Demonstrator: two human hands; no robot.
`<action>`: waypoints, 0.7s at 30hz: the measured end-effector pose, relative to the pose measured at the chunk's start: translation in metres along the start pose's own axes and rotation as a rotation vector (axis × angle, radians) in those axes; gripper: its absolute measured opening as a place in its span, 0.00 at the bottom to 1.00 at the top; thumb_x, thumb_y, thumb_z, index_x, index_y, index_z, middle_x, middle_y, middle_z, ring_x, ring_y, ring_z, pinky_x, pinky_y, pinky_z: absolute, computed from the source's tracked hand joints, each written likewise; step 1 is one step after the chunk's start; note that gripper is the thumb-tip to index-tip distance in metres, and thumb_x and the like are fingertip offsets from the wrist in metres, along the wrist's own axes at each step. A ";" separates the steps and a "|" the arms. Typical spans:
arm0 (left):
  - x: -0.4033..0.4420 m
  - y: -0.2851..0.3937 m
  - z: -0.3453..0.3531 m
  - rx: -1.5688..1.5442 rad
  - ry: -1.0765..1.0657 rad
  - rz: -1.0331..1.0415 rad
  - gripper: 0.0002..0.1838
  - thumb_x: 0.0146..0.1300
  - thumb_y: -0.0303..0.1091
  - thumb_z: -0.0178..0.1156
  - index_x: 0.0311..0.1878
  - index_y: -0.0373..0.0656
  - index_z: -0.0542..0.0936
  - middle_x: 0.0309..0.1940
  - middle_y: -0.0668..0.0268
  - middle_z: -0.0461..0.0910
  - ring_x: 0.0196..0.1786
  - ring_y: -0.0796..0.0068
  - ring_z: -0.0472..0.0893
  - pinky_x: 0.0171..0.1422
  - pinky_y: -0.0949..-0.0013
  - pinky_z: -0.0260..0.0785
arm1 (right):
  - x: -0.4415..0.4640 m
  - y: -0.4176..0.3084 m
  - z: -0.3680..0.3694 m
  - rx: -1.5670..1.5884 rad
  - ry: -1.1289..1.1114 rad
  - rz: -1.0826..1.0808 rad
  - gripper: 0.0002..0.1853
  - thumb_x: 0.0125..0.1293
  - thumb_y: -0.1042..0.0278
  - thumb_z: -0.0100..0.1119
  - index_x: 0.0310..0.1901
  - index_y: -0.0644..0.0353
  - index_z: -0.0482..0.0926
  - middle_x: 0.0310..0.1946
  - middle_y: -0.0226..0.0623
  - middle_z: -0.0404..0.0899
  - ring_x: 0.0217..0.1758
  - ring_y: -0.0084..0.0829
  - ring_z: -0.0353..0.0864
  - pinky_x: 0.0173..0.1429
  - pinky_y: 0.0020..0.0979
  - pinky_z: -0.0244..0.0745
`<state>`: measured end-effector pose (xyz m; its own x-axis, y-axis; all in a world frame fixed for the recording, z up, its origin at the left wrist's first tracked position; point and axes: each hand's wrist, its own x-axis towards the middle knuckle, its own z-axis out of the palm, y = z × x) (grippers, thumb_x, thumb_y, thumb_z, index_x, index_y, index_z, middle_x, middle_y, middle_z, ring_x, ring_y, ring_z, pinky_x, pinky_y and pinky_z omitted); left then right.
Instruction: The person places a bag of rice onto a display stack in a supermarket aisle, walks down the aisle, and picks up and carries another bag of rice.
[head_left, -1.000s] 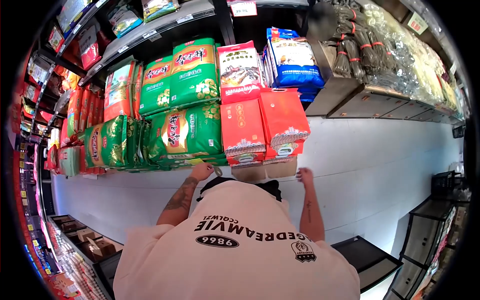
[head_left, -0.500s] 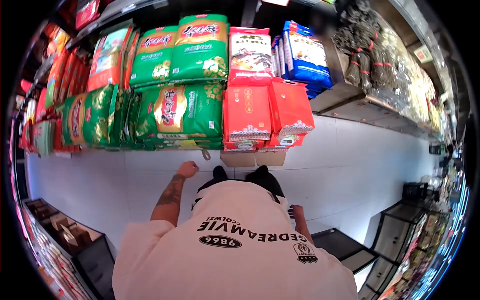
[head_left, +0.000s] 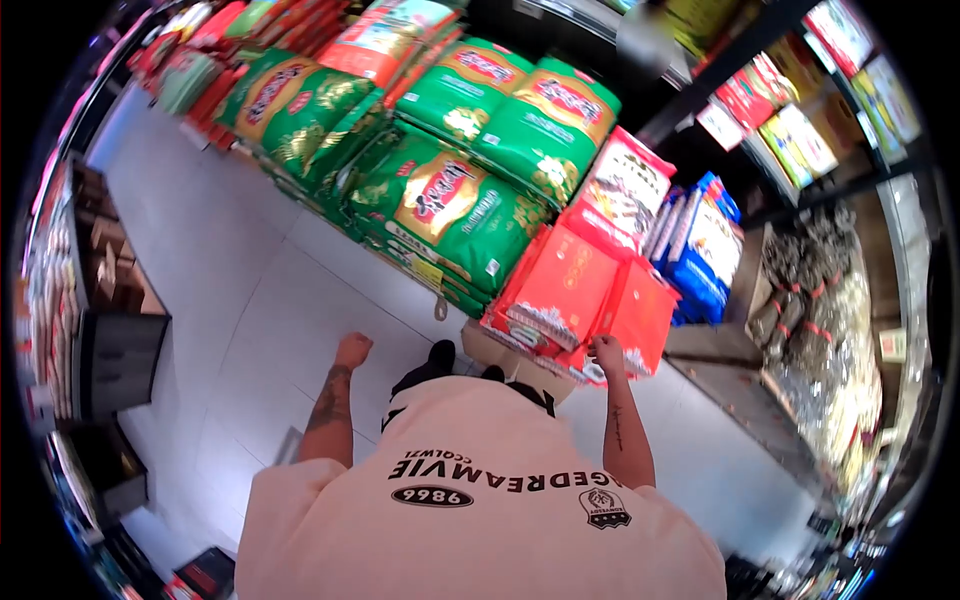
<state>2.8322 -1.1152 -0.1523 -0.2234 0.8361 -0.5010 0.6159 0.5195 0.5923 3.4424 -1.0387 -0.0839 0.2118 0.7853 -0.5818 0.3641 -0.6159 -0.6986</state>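
Note:
My left hand (head_left: 353, 350) hangs over the pale floor, its fingers curled into a loose fist with nothing visible in them. In front of the red bags, my right hand (head_left: 605, 352) is raised with its fingers bent and nothing visible in them. It overlaps the lower edge of a red bag (head_left: 640, 315); whether it touches the bag I cannot tell. Beside that lies another red bag (head_left: 568, 283). Large green bags (head_left: 450, 210) with gold labels are stacked further left.
Blue bags (head_left: 706, 250) stand behind the red ones, beside a wooden bin (head_left: 715, 365) of bundled dried goods (head_left: 800, 300). A cardboard box (head_left: 490, 350) sits under the red bags near my feet. Dark shelving (head_left: 120, 350) lines the left.
My view has turned, so the bag display now slants down to the right. My right hand has come up from beside my body to the red bags. My left hand still hangs over the floor.

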 end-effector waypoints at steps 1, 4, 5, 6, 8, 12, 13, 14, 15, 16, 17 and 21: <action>-0.025 0.009 0.001 -0.078 0.032 -0.100 0.16 0.52 0.43 0.57 0.35 0.39 0.80 0.34 0.54 0.80 0.41 0.54 0.78 0.48 0.61 0.70 | 0.015 -0.011 0.006 -0.048 -0.043 -0.049 0.15 0.62 0.62 0.49 0.39 0.67 0.75 0.28 0.40 0.78 0.25 0.29 0.78 0.26 0.29 0.74; -0.091 0.008 0.016 -0.113 0.074 -0.145 0.15 0.51 0.42 0.58 0.35 0.40 0.80 0.32 0.55 0.80 0.38 0.56 0.79 0.45 0.63 0.71 | 0.074 0.000 0.035 -0.258 -0.166 -0.121 0.14 0.61 0.63 0.48 0.40 0.66 0.75 0.27 0.40 0.78 0.24 0.29 0.78 0.24 0.30 0.74; -0.114 0.006 0.023 -0.084 0.093 -0.168 0.15 0.51 0.42 0.58 0.35 0.40 0.80 0.32 0.54 0.80 0.37 0.56 0.79 0.45 0.63 0.71 | 0.085 -0.006 0.043 -0.342 -0.233 -0.106 0.15 0.61 0.62 0.48 0.39 0.66 0.75 0.27 0.40 0.78 0.23 0.30 0.78 0.24 0.30 0.74; -0.135 -0.008 0.038 -0.139 0.115 -0.249 0.15 0.51 0.42 0.57 0.34 0.39 0.80 0.32 0.54 0.80 0.38 0.56 0.79 0.45 0.62 0.71 | 0.087 -0.002 0.055 -0.415 -0.298 -0.077 0.15 0.61 0.61 0.48 0.39 0.66 0.75 0.26 0.41 0.79 0.23 0.30 0.79 0.23 0.31 0.73; -0.170 -0.055 0.066 -0.036 0.034 -0.211 0.20 0.52 0.47 0.54 0.32 0.37 0.79 0.33 0.51 0.79 0.40 0.54 0.78 0.45 0.61 0.70 | 0.118 0.048 0.071 -0.743 -0.458 -0.356 0.16 0.60 0.60 0.48 0.36 0.67 0.76 0.25 0.41 0.78 0.22 0.30 0.79 0.22 0.31 0.73; -0.217 -0.069 0.049 -0.085 -0.164 -0.502 0.20 0.53 0.48 0.53 0.29 0.37 0.79 0.25 0.53 0.79 0.33 0.59 0.80 0.42 0.60 0.71 | 0.084 0.015 0.123 -0.446 -0.377 -0.169 0.15 0.57 0.63 0.48 0.29 0.68 0.76 0.20 0.41 0.77 0.18 0.31 0.77 0.22 0.31 0.73; -0.218 -0.105 0.056 0.088 -0.238 -0.421 0.20 0.53 0.47 0.53 0.29 0.37 0.79 0.24 0.54 0.79 0.33 0.60 0.80 0.42 0.60 0.71 | 0.069 0.006 0.132 -0.526 -0.385 -0.227 0.15 0.56 0.62 0.48 0.28 0.68 0.76 0.19 0.41 0.77 0.17 0.31 0.77 0.23 0.31 0.73; -0.214 -0.126 0.059 0.261 -0.310 -0.333 0.19 0.53 0.47 0.53 0.28 0.38 0.79 0.24 0.55 0.79 0.33 0.61 0.80 0.42 0.60 0.72 | 0.054 -0.004 0.140 -0.606 -0.390 -0.284 0.15 0.56 0.62 0.48 0.27 0.68 0.77 0.19 0.41 0.77 0.17 0.31 0.77 0.24 0.31 0.73; -0.206 -0.122 0.051 0.117 -0.287 -0.458 0.18 0.52 0.46 0.53 0.28 0.38 0.79 0.24 0.55 0.79 0.33 0.60 0.80 0.42 0.60 0.72 | 0.040 -0.017 0.145 -0.665 -0.418 -0.418 0.15 0.54 0.61 0.49 0.25 0.66 0.77 0.18 0.41 0.77 0.17 0.31 0.77 0.26 0.31 0.74; -0.198 -0.115 0.041 -0.026 -0.262 -0.577 0.17 0.52 0.45 0.52 0.27 0.39 0.80 0.25 0.55 0.79 0.34 0.58 0.80 0.41 0.59 0.72 | 0.026 -0.029 0.150 -0.721 -0.434 -0.556 0.15 0.53 0.61 0.50 0.22 0.65 0.78 0.17 0.42 0.77 0.17 0.30 0.77 0.28 0.32 0.74; -0.186 -0.110 0.026 -0.168 -0.239 -0.694 0.16 0.52 0.44 0.52 0.27 0.40 0.80 0.26 0.55 0.80 0.34 0.57 0.80 0.41 0.59 0.72 | 0.021 -0.033 0.157 -0.669 -0.430 -0.378 0.14 0.51 0.60 0.51 0.22 0.65 0.78 0.19 0.43 0.78 0.17 0.32 0.77 0.29 0.31 0.74; -0.086 -0.153 -0.008 0.360 -0.181 0.073 0.15 0.50 0.43 0.53 0.30 0.42 0.80 0.32 0.54 0.79 0.38 0.52 0.78 0.44 0.57 0.71 | 0.040 -0.016 0.174 -1.401 -0.561 -0.906 0.14 0.49 0.59 0.55 0.25 0.64 0.80 0.22 0.45 0.78 0.17 0.34 0.77 0.30 0.31 0.75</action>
<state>2.7513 -1.2651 -0.1943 -0.0525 0.8071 -0.5880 0.8572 0.3385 0.3881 3.2875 -1.0089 -0.1683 -0.6800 0.5179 -0.5189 0.6786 0.7126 -0.1781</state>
